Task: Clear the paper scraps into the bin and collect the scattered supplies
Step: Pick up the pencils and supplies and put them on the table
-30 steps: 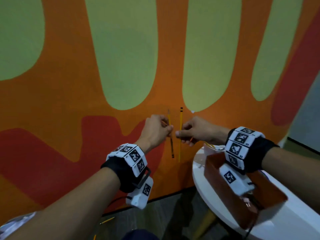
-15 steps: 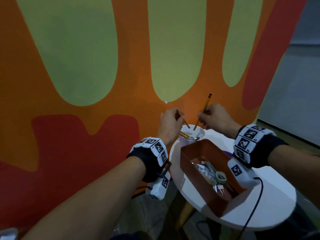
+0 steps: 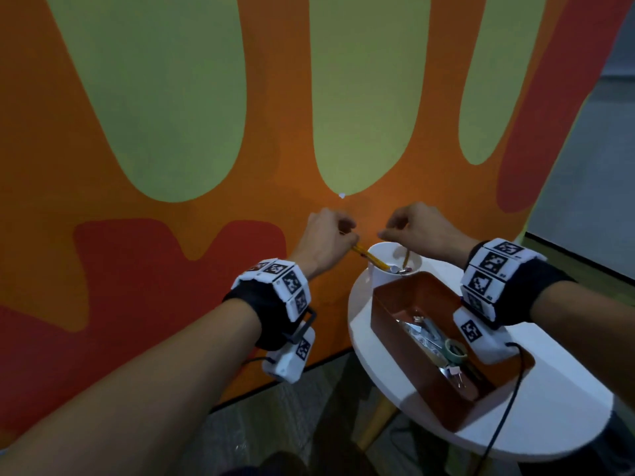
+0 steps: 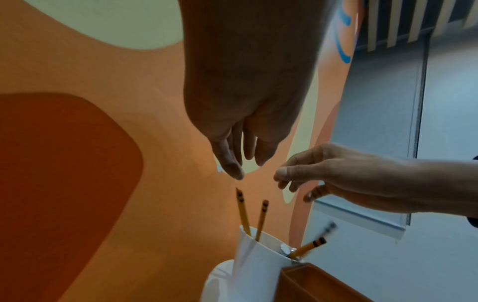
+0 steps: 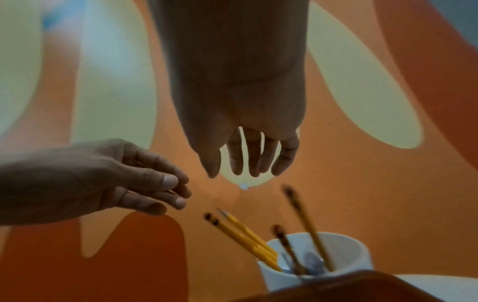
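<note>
Pencils (image 5: 248,237) stand tips-down in the white cup (image 5: 346,255), just below both hands, likely so they stay gathered upright. Left hand (image 4: 248,130) and right hand (image 5: 243,143) hover above, fingers loose, holding nothing. Orange tray (image 3: 405,334) sits just beside, under the right wrist.

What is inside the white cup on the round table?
The white cup holds several yellow pencils leaning on its rim, plus something metallic lower down. The cup's bottom is hidden.

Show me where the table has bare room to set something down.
Bare patch: the white table along its near and right rim, beside the orange tray. Crowded: the far edge, where the white cup of pencils abuts the tray, which is full of supplies.
</note>
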Available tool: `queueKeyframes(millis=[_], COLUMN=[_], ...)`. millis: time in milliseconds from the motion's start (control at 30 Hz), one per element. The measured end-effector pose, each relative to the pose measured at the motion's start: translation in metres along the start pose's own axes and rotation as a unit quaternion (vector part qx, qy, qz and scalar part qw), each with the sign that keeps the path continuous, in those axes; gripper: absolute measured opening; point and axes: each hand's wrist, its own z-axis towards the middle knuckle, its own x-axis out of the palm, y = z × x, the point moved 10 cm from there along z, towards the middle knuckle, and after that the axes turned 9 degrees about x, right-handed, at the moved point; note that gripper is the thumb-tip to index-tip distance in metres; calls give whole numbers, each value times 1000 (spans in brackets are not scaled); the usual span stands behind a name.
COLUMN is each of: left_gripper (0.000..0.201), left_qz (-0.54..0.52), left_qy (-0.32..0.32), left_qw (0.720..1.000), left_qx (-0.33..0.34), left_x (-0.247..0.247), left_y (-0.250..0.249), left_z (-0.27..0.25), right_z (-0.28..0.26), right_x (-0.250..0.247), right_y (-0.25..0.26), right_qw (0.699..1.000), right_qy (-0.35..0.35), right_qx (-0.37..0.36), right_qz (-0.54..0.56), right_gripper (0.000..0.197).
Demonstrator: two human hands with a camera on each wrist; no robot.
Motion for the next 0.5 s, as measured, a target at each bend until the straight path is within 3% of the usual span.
queueKeyframes(millis=[200, 333, 500], left_gripper=[21, 17, 15], left_qz=[26, 43, 73], left_qy=[-16, -13, 13], left_qw=[999, 998, 989], left_qx=[-22, -53, -127], left_x=[-67, -100, -129], left_y=[47, 91, 166], left_z=[-53, -93, -162], right_z=[-25, -41, -50], right_x=[26, 86, 187], right_y=[106, 173, 225], right_qw=[993, 978, 960], right_qy=[5, 92, 199], right_qx=[-119, -185, -196], right_qz=[18, 23, 27], right_gripper=[21, 19, 20])
